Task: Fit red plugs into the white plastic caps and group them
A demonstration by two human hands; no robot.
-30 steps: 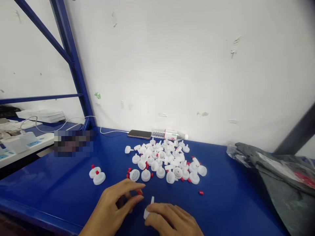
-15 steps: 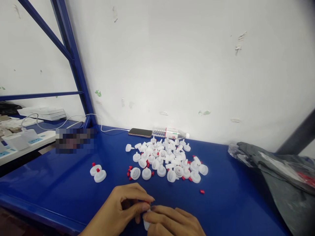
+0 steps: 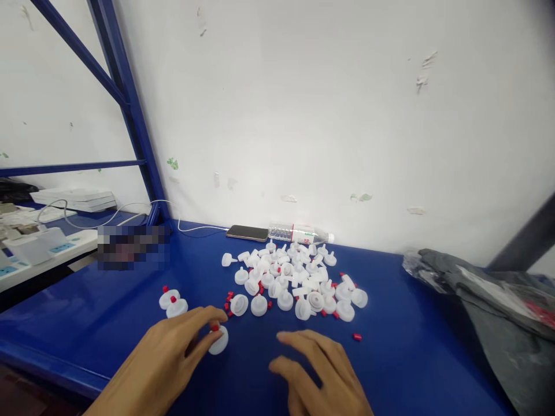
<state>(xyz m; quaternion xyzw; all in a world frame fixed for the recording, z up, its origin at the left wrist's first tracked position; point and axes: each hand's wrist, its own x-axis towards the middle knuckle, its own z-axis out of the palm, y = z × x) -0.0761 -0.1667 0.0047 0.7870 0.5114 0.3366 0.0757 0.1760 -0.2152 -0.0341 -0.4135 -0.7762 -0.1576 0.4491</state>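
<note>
Between thumb and forefinger, my left hand (image 3: 180, 346) pinches the red tip of a white nozzle cap (image 3: 219, 342). My right hand (image 3: 323, 370) is open over the blue table (image 3: 251, 375), its fingers apart and holding nothing. Two white caps with red tips (image 3: 168, 299) stand beyond my left hand, at the left. A heap of white nozzle caps (image 3: 299, 274) lies beyond both hands, with small red tips (image 3: 229, 297) scattered around its edges. One loose red tip (image 3: 356, 337) rests to the right, above my right hand.
Against the wall lie a phone (image 3: 247, 233) on a white cable and a clear plastic bottle (image 3: 299, 233). Grey fabric with plastic wrap (image 3: 498, 306) covers the right side. A power strip (image 3: 60, 251) and a blue metal frame (image 3: 134, 115) are at the left.
My hands have parted. The left has moved left with a white cap held by its red tip; the right has let go, opened and shifted right.
</note>
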